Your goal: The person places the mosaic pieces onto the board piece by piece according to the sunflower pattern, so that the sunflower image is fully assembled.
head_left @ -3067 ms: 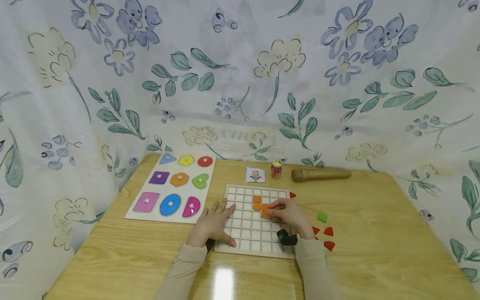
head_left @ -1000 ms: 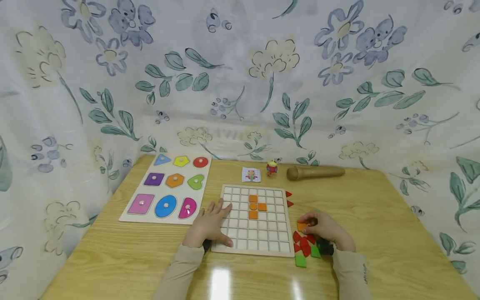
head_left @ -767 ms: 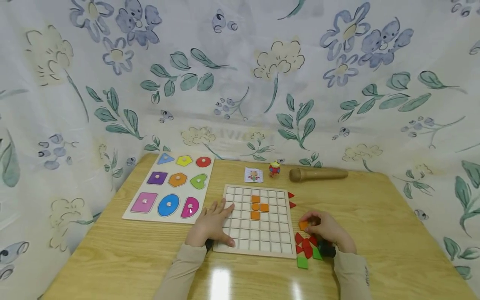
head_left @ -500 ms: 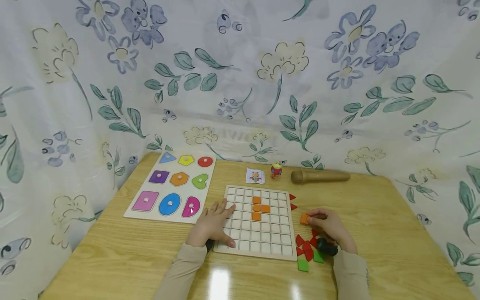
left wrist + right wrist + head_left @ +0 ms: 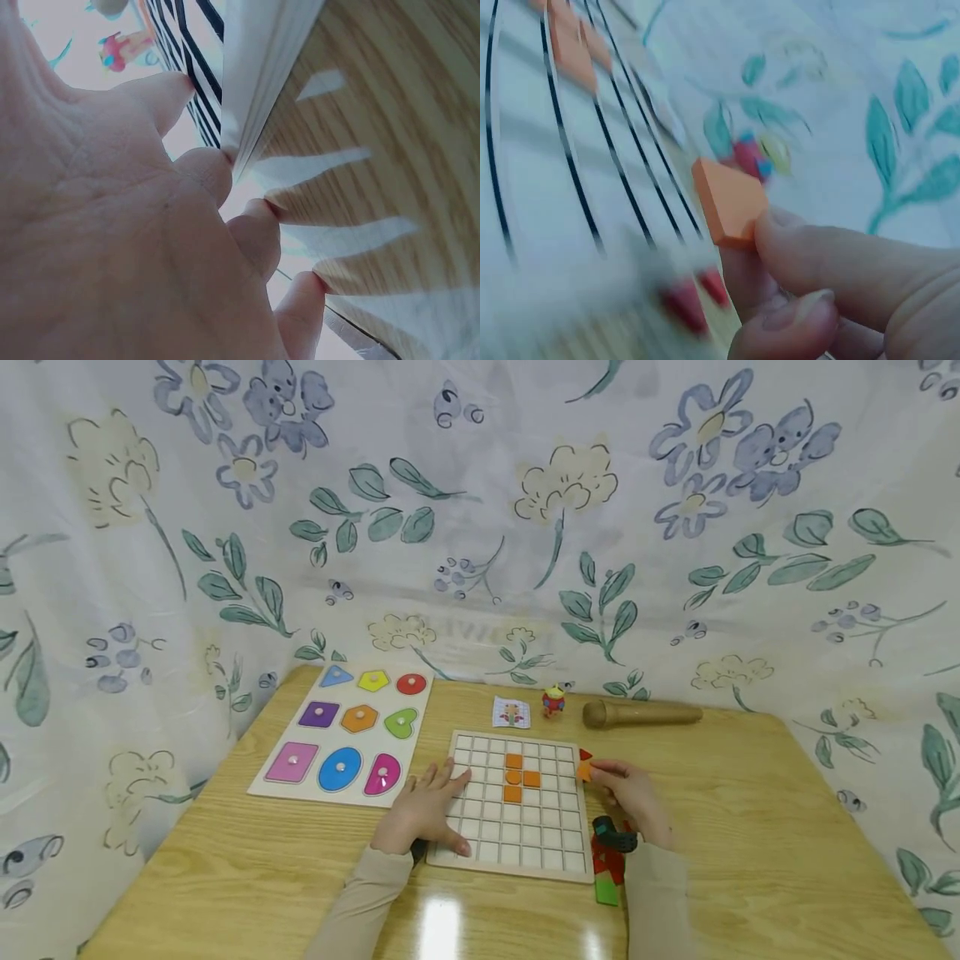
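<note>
Between thumb and fingers, my right hand (image 5: 632, 793) pinches an orange square tile (image 5: 731, 202), held at the right edge of the white gridded board (image 5: 480, 839). My left hand (image 5: 422, 810) lies spread over the board's left edge; in the left wrist view its fingers (image 5: 202, 172) reach over the rim and onto the table. On the grid sit an orange round tile (image 5: 513, 777) and three orange squares, above, below and right of it; one is the right-hand square (image 5: 531, 778). A red piece (image 5: 586, 754) lies by the board's upper right edge.
Red pieces (image 5: 609, 864) and a green tile (image 5: 607, 890) lie right of the board, partly behind my right wrist. A knobbed shape puzzle (image 5: 258, 789) stands at left. Behind are a pattern card (image 5: 512, 712), a small toy figure (image 5: 552, 701) and a wooden microphone-shaped stick (image 5: 645, 713).
My right hand first set an orange square on the grid, and another appeared below the round tile. It then took a further orange square from the pile and carried it up-left to the board.
</note>
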The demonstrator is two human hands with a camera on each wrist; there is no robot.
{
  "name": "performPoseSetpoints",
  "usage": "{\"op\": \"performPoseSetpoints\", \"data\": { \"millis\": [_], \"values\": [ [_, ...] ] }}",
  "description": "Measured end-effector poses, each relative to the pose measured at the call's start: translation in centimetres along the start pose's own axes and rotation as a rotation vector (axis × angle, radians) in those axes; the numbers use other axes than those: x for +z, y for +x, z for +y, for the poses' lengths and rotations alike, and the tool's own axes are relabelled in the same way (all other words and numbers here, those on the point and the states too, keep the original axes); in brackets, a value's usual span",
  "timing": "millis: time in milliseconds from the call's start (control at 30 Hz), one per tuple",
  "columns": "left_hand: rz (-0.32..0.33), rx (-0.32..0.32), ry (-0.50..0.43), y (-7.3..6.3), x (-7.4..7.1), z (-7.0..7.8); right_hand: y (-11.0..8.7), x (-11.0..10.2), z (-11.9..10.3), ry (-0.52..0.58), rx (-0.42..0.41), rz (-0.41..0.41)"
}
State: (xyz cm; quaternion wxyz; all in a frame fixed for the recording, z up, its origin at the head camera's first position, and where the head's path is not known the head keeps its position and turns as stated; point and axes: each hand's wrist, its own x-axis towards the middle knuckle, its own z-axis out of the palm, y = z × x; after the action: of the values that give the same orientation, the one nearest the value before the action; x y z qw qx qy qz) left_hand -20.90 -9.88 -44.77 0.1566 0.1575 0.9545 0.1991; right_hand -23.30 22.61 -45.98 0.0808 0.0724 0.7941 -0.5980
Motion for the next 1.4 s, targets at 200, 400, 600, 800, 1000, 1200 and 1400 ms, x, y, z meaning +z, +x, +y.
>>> {"op": "performPoseSetpoints", "data": {
  "millis": [200,400,600,800,1000,1200,1400],
  "values": [
    [-0.003,-0.008,0.008,0.0,0.2,-0.2,0.9,4.5,-1.3,-0.031,-0.008,0.033],
    [0.026,0.026,0.014,-0.3,0.1,0.0,1.5,8.1,-2.2,-0.077,-0.054,0.094],
    [0.028,0.025,0.018,-0.2,0.2,0.2,1.4,10.0,-2.7,-0.148,-0.103,0.113],
    [0.031,0.014,0.029,-0.2,0.1,0.2,1.4,12.1,-3.0,-0.205,-0.151,0.148],
    [0.036,0.001,0.022,-0.3,0.0,0.3,1.1,13.6,-3.1,-0.465,-0.241,0.135],
    [0.036,0.005,0.027,-0.1,0.1,0.2,1.1,13.8,-2.8,-0.569,-0.293,0.093],
    [0.029,0.006,0.025,0.1,0.3,0.0,1.3,12.7,-2.8,-0.468,-0.311,0.018]
  ]
}}
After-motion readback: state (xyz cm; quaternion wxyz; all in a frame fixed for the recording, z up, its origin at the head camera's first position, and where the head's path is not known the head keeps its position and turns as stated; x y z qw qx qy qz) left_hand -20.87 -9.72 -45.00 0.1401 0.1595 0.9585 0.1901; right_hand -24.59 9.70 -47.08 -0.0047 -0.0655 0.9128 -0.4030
